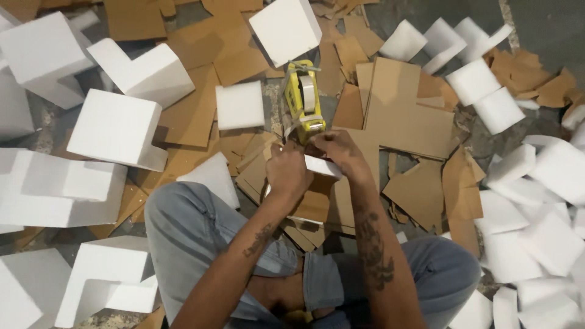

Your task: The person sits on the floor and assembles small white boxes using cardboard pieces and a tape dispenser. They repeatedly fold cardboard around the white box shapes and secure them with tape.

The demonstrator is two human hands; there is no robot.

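Small white foam piece (319, 166) wrapped in brown cardboard, low in the middle, just under a yellow tape dispenser (303, 100). Left hand (287, 172) and right hand (339, 150) close together, both gripping it. Could slip, tape sticking crooked. All around, white foam blocks (116, 128) and cardboard scraps (414, 122) on grey floor (542, 30).
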